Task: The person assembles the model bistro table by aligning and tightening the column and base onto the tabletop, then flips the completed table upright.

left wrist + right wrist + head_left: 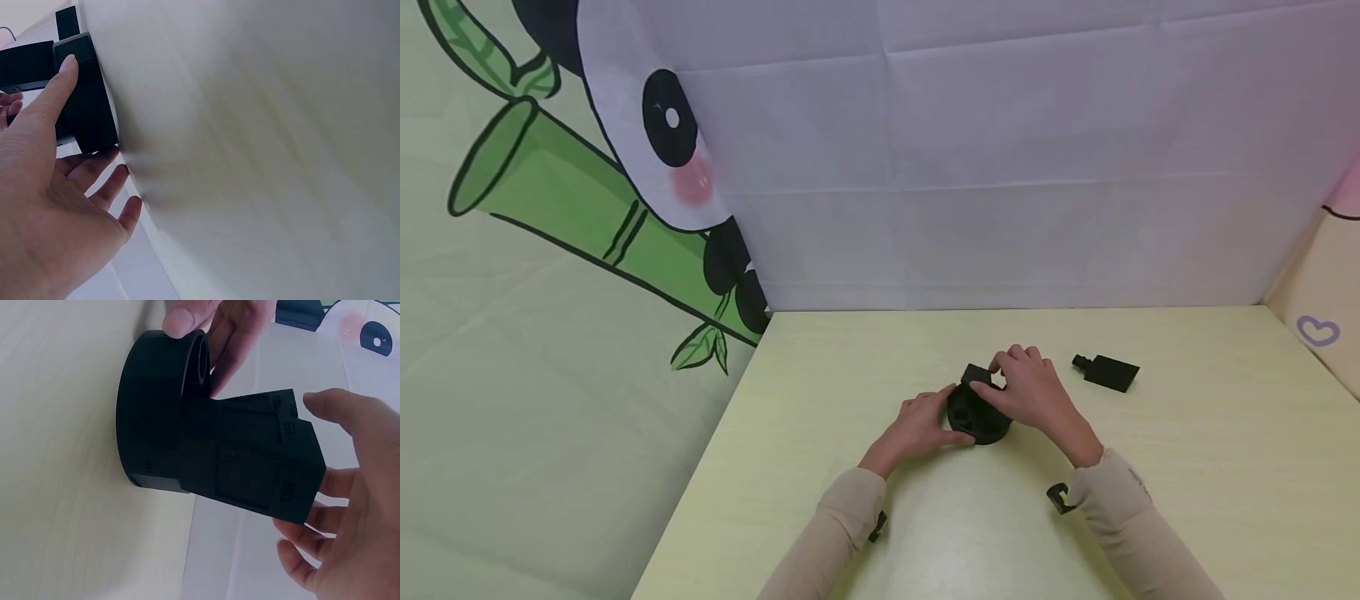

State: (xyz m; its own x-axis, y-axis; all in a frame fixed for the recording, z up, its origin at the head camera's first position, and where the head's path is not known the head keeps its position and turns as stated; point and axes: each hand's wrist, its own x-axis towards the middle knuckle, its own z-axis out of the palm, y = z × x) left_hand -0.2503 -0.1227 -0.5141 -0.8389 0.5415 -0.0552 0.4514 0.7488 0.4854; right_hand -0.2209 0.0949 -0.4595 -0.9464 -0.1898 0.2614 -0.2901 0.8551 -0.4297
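Observation:
A round black base (977,421) with a small hole sits on the table. In the left wrist view my left hand (62,206) holds it, thumb on the black plastic and fingers at the other side. Flat black paddle-like pieces (256,453) stand out of the base, with raised numbers such as 155 on their ends. My right hand (1030,387) curves loosely around these ends. In the right wrist view its thumb (331,406) lies just off the edge of one piece, while the other fingertips are partly hidden behind the lower piece.
Another black paddle-like piece (1108,372) with a round peg lies flat to the right of the hands. The pale wooden table (925,517) ends at a white cloth (1000,167) at the back. A printed panda cloth (550,375) hangs at the left.

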